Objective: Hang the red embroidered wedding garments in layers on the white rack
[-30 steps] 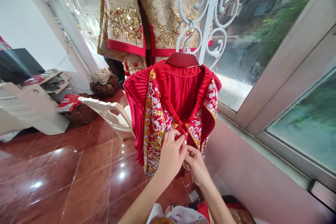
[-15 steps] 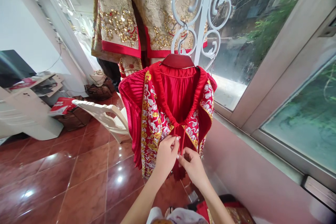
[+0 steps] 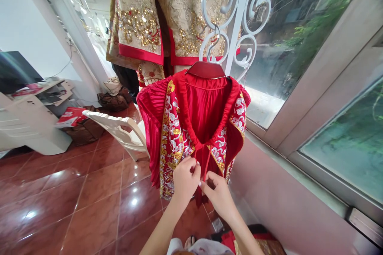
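A red pleated skirt [image 3: 146, 103] with gold and silver embroidered panels hangs from a dark red hanger [image 3: 206, 70], its gathered waistband forming a deep loop. Two thin red drawstrings come down from the front of the waistband. My left hand [image 3: 187, 177] is closed on one drawstring, fingers curled in a pinch. Close beside it, a little lower, my right hand [image 3: 217, 191] pinches the other drawstring [image 3: 207, 163] between thumb and forefinger. The string ends are hidden behind my fingers.
White scrolled ironwork [image 3: 233, 20] carries the hanger beside a framed window [image 3: 287, 99]. Behind hangs a gold-sequined garment [image 3: 140, 28] with red hems. A cream chair [image 3: 128, 129] stands left, near bags [image 3: 113, 99] and a white desk [image 3: 36, 123]. Folded fabric [image 3: 257, 243] lies low at the right.
My left hand has moved slightly left and down, and my right hand slightly down. The drawstrings stand a little farther apart. The view has shifted slightly.
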Motion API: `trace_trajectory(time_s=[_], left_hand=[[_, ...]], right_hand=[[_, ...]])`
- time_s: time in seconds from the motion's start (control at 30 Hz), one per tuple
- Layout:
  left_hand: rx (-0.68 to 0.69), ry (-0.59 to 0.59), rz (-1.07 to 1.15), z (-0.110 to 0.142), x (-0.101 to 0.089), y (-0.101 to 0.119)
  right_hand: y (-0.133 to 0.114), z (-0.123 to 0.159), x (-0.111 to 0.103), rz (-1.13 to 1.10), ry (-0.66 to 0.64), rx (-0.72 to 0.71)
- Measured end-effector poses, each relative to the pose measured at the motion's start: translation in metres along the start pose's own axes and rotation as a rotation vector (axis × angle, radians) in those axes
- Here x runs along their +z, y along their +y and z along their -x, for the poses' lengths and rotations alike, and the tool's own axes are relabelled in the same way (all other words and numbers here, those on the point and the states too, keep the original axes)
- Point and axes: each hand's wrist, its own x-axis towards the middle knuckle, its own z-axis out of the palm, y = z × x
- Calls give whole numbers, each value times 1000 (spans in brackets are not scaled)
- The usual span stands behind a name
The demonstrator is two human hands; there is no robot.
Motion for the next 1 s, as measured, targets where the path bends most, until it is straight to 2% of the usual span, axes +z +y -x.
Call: trace_trajectory(time_s=[0.2, 0.3, 0.5, 0.57, 0.67, 0.9, 1.0], left_hand=[[16, 152, 289, 5, 9, -5], [5, 189, 418, 11, 14, -8], [-64, 242, 501, 18, 18, -10], [-174, 222, 614, 18, 17, -9], [-316, 131, 777, 15, 11, -6], [-496, 8, 945, 14, -13, -5], [-486, -8, 964, 14, -16, -8]], right_hand=[[1, -2, -1, -13, -10, 2], [1, -3, -1, -37, -30, 0], [0, -3, -2, -82, -65, 1], [1, -3, -2, -85, -73, 9], [1, -5, -1, -79, -73, 24], [0, -11, -8, -114, -44, 42], [-4, -10, -13, -149, -55, 37]])
